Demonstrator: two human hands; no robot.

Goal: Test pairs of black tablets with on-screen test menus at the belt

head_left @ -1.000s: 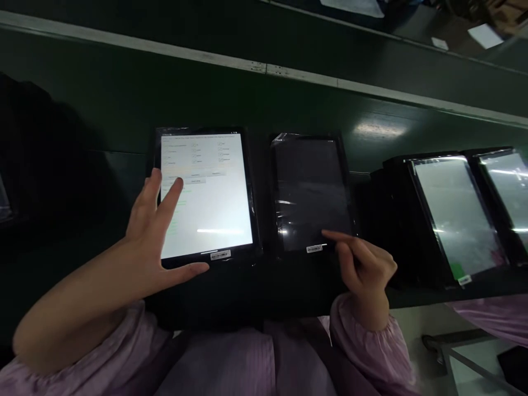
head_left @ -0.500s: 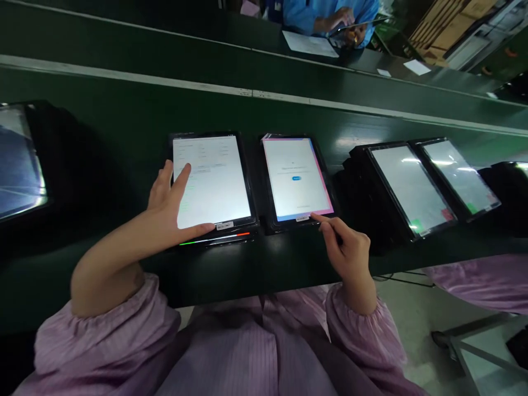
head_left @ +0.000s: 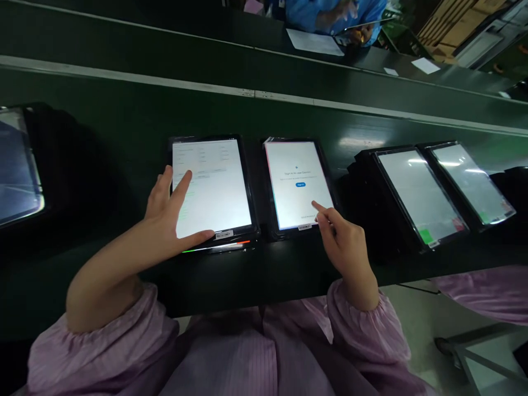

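Two lit tablets lie side by side on the dark green bench. My left hand (head_left: 165, 212) rests with spread fingers over the left edge of one tablet (head_left: 223, 192), its thumb beside the label on the lower bezel. That tablet shows a white page of small text and sits on top of another device, whose lit lower edge peeks out. Over the other tablet (head_left: 295, 206) hovers or touches the stretched index finger of my right hand (head_left: 344, 236); the other fingers are curled and hold nothing. A sign-in page with a blue button fills this screen.
To the right, stacked tablets (head_left: 421, 192) stand next to another tablet (head_left: 472, 179). At the left edge is one more device (head_left: 18, 165). Across the bench (head_left: 165, 110), a co-worker in blue (head_left: 305, 14) handles a tablet near a paper sheet (head_left: 315, 42). A purple sleeve (head_left: 487, 291) shows at right.
My right index finger has moved up from the lower bezel onto the screen. The pink and blue border there has thinned and the sign-in text is sharper. My left hand stays on its tablet.
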